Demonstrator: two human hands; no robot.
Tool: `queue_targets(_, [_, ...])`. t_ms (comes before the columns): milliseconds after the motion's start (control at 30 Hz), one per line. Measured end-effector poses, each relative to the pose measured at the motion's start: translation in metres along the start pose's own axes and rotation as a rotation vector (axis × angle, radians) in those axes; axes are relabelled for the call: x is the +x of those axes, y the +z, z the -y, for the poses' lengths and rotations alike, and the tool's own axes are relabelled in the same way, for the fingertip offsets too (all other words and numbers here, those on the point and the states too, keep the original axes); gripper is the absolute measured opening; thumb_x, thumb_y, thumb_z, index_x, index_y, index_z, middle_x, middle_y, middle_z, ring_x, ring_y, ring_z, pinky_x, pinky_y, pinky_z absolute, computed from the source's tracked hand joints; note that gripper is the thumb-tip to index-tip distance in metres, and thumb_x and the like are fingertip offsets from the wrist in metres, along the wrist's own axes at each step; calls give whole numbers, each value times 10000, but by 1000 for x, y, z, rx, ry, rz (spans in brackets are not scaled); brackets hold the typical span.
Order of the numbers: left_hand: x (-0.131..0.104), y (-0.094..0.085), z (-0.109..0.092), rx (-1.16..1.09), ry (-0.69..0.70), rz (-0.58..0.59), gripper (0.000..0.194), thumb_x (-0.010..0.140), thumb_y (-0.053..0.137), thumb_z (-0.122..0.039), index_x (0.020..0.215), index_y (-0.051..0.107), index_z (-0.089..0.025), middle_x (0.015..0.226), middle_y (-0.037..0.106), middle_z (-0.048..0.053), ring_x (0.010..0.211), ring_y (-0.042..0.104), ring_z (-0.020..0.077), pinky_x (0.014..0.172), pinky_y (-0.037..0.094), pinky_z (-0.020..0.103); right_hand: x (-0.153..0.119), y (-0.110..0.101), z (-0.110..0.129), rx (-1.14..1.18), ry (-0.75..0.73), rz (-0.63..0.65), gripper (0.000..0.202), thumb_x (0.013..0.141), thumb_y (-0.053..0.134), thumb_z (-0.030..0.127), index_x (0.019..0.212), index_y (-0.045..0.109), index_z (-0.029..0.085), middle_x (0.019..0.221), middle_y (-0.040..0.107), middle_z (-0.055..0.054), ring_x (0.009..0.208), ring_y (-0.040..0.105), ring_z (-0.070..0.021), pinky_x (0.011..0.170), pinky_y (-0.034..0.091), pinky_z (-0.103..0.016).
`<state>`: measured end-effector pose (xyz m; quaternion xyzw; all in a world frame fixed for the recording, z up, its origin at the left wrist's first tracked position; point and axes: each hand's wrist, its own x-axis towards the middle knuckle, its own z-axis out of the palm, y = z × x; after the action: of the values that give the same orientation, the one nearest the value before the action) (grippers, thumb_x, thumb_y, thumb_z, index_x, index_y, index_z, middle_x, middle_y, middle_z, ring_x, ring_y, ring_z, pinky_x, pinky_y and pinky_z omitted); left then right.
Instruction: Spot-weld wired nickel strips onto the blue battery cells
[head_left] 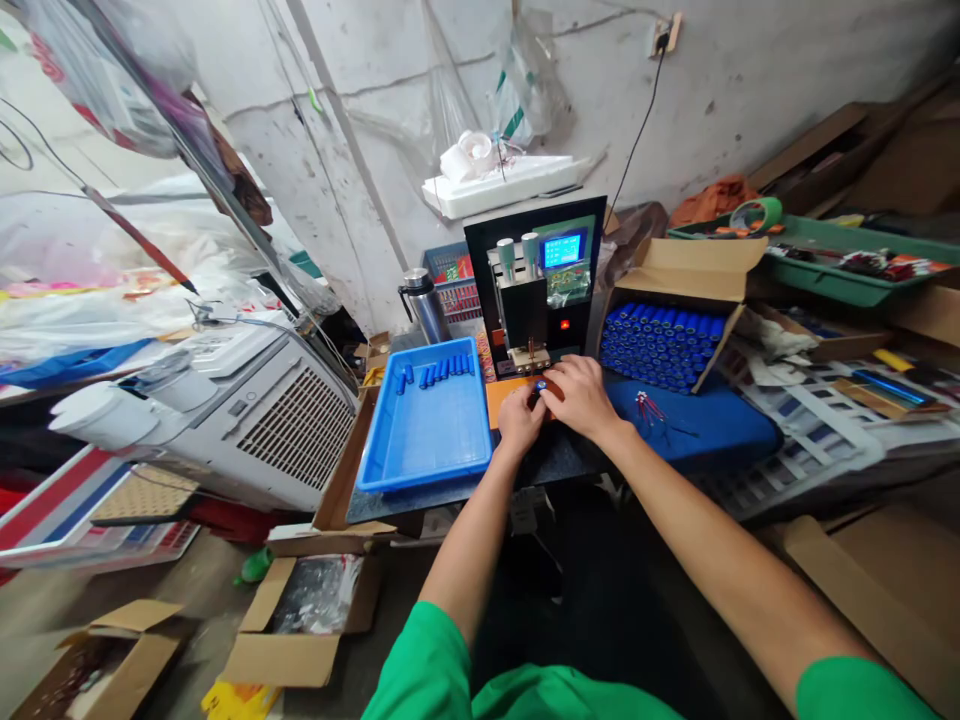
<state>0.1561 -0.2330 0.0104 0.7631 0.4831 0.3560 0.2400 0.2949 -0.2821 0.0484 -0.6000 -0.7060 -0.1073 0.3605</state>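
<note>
My left hand (519, 420) and my right hand (580, 396) meet in front of a black spot welder (525, 315). Between their pinched fingertips is a small cylindrical battery cell (541, 385), just below the welder's electrodes; most of it is covered by my fingers. To the left, a blue plastic tray (424, 440) holds several blue battery cells (446, 371) near its back edge. On my right, an open cardboard box (694, 255) is packed with blue cells (660, 345) lying on their sides. Red and black wire leads (651, 408) lie on a blue pad (701, 430).
A metal thermos (426, 305) stands behind the tray. A white portable machine (277, 420) with a vent grille is at the left. Back right, a green tray (840, 275) holds wires and a tape roll (756, 215). Open cartons (281, 655) sit on the floor.
</note>
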Motion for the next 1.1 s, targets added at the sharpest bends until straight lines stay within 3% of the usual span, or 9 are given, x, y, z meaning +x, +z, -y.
queue_targets(167, [4,-3,3,92,94,65,298,911,564,-270,1160,705,-185,1037,738,78,957,648,201,890,484,322,12,-2,7,-63,35,280,262,968,506,287,995,739,170,940,748,-115,967,637,-262,948,372,-417])
queue_targets(267, [8,-3,5,104,77,39,349,912,576,-301,1229,679,-196,1100,738,86,1008,660,213,907,491,334,12,-3,7,-123,80,324,285,992,498,320,986,733,158,949,752,-129,925,666,-252,882,408,-374])
queue_targets(367, [9,-2,5,103,61,20,366,902,598,-333,1234,674,-201,1102,742,84,1027,670,220,920,494,342,8,-4,-6,-119,141,223,280,995,500,316,1023,730,158,969,757,-122,936,681,-246,852,439,-344])
queue_targets(567, [6,-5,1,176,74,-5,301,914,567,-350,1144,708,-215,1037,746,72,1019,670,236,900,483,349,13,-21,-68,-162,202,-202,377,1019,436,341,1148,710,116,1129,737,-180,1082,676,-272,951,469,-390])
queue_targets(700, [4,-7,1,172,105,8,288,925,551,-343,1135,705,-220,1025,751,61,1021,665,233,896,473,347,34,-34,-108,-291,155,-266,398,1021,422,337,1211,681,102,1166,721,-209,1174,644,-308,1014,438,-458])
queue_targets(933, [2,-6,6,175,154,-2,258,929,553,-318,1125,695,-231,1018,755,49,986,661,224,864,463,348,68,-23,-148,-491,32,-87,402,1006,398,259,1217,661,41,1186,699,-238,1234,581,-337,1026,396,-460])
queue_targets(1100, [1,-4,8,175,166,2,251,934,552,-316,1136,682,-242,1039,755,41,998,656,229,857,449,359,86,-13,-160,-627,56,75,305,949,453,200,1027,706,49,1003,716,-243,1017,614,-340,894,410,-427])
